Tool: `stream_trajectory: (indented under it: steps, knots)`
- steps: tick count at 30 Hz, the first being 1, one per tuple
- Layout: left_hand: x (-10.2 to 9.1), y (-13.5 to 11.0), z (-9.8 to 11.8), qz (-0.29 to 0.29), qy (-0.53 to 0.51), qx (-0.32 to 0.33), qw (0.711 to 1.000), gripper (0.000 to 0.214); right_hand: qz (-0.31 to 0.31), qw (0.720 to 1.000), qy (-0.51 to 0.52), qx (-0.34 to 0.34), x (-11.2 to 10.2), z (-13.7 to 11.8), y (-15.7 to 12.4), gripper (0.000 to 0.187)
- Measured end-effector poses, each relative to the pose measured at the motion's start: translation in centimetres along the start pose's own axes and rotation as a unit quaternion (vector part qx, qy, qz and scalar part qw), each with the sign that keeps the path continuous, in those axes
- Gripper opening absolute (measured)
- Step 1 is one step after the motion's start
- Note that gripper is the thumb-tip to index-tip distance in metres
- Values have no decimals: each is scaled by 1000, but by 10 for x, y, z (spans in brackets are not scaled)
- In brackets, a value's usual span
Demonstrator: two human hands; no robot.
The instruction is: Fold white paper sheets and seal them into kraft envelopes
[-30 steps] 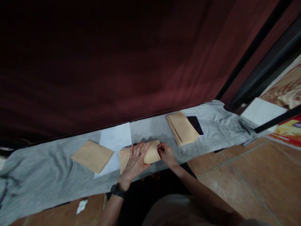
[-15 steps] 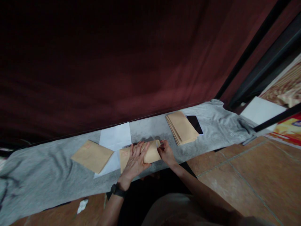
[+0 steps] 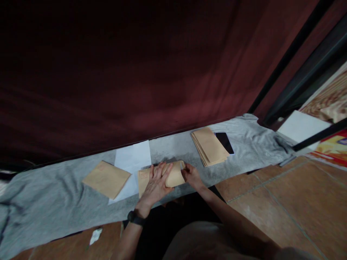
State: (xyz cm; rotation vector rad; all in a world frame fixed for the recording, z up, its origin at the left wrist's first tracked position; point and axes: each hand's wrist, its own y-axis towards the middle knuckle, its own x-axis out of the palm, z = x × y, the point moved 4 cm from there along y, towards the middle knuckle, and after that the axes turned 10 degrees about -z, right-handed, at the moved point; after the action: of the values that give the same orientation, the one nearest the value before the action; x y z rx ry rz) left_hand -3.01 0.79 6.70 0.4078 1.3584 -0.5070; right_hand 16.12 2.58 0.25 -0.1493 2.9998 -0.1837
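Observation:
A brown paper envelope point(image 3: 175, 177) lies on the grey cloth in front of me, its mouth facing right and gaping a little. My left hand point(image 3: 157, 184) rests flat across it with fingers spread, pressing it down. At the open end, my right hand point(image 3: 192, 176) has its fingers curled at the edge; the fingertips are hidden inside the mouth. A pale sliver shows within the opening, too small to name. Beneath the envelope's left side are white paper sheets point(image 3: 133, 157). Another brown envelope point(image 3: 107, 179) lies to the left, partly over the sheets.
A stack of several brown envelopes point(image 3: 210, 146) sits to the right, beside a dark-screened phone point(image 3: 224, 142). Grey cloth point(image 3: 54, 195) covers the narrow bench against a dark red curtain point(image 3: 162, 72). On the tiled floor point(image 3: 271, 195) lies a crumpled white scrap point(image 3: 95, 236).
My right hand's fingers have tucked slightly further into the envelope's mouth. My left hand and the other items stay in place.

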Motion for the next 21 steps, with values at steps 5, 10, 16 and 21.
stream_trajectory:
  steps: [5, 10, 16, 21]
  knots:
    - [-1, 1, -1, -1, 14, 8, 1000, 106, -1, 997, 72, 34, 1, 6, 3, 10]
    - [-10, -1, 4, 38, 20, -7, 999, 98, 6, 982, 184, 48, -2, 10, 5, 19]
    - [12, -7, 8, 162, -216, -144, 952, 76, 20, 966, 252, 49, -3, 11, 2, 26]
    - [54, -1, 19, 115, -544, -195, 808, 74, 2, 957, 285, 51, 2, 8, -5, 29]
